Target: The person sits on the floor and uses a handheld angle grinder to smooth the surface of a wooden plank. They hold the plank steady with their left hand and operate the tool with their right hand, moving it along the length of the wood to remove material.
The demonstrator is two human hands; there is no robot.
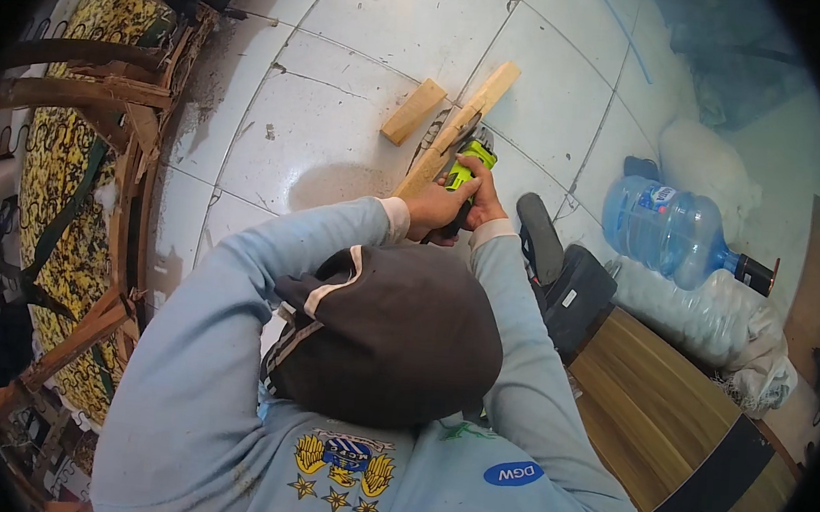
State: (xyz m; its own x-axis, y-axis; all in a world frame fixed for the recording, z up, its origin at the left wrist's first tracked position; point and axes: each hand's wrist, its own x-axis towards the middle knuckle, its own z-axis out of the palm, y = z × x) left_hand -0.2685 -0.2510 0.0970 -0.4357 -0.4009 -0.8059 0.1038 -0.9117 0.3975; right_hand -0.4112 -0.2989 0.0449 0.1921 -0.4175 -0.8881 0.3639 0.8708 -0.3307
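A long pale wooden plank (465,117) lies slanted on the white tiled floor (343,128). A short wooden block (413,112) rests just left of it. A green and black hand-held power tool (475,154) sits against the plank's right side. My right hand (481,196) grips the tool's body from behind. My left hand (429,210) is closed around the tool's black rear handle, right by the plank's near end. Light blue sleeves cover both forearms. A dark cap (395,336) hides part of the arms below.
A bare wooden sofa frame with yellow patterned fabric (73,185) stands at the left. At the right lie a blue water jug (664,226), a plastic bag of bottles (710,320), a black object (574,291) and a wood-grain board with a black stripe (673,436).
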